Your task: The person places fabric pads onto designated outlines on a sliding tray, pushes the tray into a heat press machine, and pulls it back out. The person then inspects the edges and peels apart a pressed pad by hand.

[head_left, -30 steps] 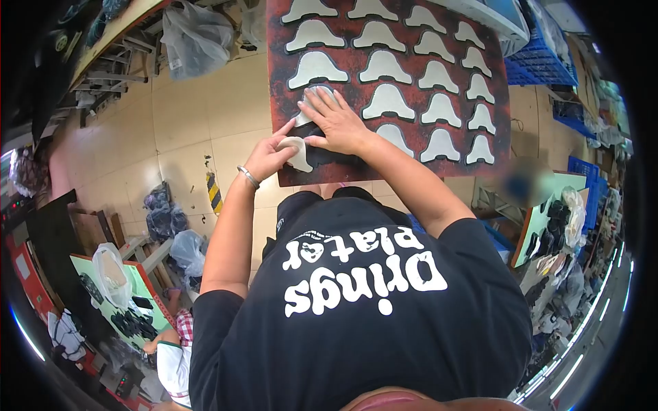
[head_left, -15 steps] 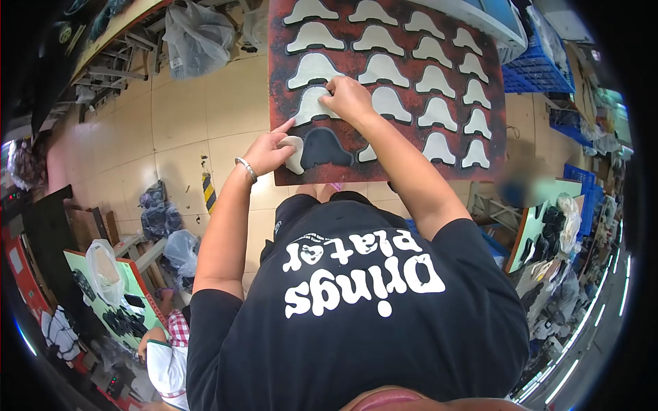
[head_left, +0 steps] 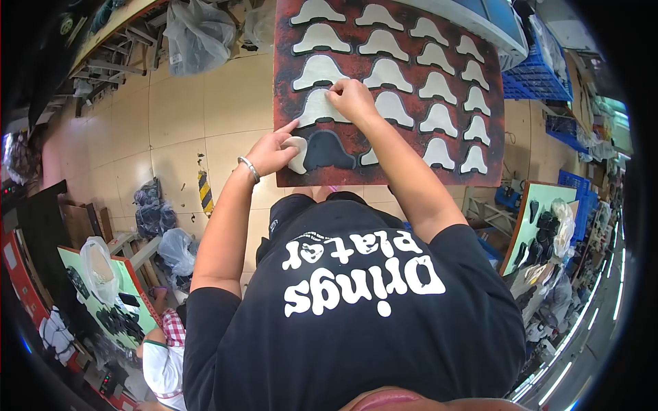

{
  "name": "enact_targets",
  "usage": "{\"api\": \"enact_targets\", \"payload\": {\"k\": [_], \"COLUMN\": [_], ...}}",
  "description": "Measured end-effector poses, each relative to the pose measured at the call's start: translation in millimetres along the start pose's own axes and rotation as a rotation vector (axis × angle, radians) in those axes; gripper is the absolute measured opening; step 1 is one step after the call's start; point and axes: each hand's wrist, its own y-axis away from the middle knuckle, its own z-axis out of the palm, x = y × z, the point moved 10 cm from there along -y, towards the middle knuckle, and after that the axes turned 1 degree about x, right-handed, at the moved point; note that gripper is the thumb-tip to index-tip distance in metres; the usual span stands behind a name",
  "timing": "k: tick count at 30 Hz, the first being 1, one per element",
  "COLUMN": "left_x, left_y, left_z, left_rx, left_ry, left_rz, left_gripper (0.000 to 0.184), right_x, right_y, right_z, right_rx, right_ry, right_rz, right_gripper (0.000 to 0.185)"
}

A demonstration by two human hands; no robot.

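The black T-shirt (head_left: 370, 349) bears upside-down white lettering, "Drings plater"; its smaller line is illegible. Beyond, the left hand (head_left: 269, 153) pinches a loose cream piece (head_left: 298, 156) beside a dark bell-shaped piece (head_left: 327, 150) on the reddish board (head_left: 404, 177). The right hand's (head_left: 354, 101) fingertips are drawn together at a cream bell-shaped piece (head_left: 315, 108) lying there; whether they grip it, I cannot tell. Both cream pieces look light, thin and pliable, probably best lifted by the rim without creasing. Farther off, the blue crate (head_left: 538, 87) shows no readable label.
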Motion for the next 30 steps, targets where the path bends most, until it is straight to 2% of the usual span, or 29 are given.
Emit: {"api": "enact_targets", "payload": {"k": [23,26,30], "left_x": [9.8,15.0,9.8], "left_y": [-3.4,-2.6,-5.5], "left_z": [4.7,7.7,8.8], "left_rx": [0.05,-0.017,-0.017], "left_ry": [-0.128,-0.143,-0.126], "left_rz": [0.052,0.006,0.044], "left_gripper": [0.033,0.033,0.033], "right_x": [-1.6,-1.8,-2.3], "right_y": [2.8,2.6,2.3], "right_z": [-3.4,-4.4,-4.7], "right_rx": [0.042,0.06,0.028], "right_ry": [-0.006,-0.005,-0.001], "right_rz": [-0.037,-0.045,-0.025], "right_gripper": [0.023,0.02,0.022]}}
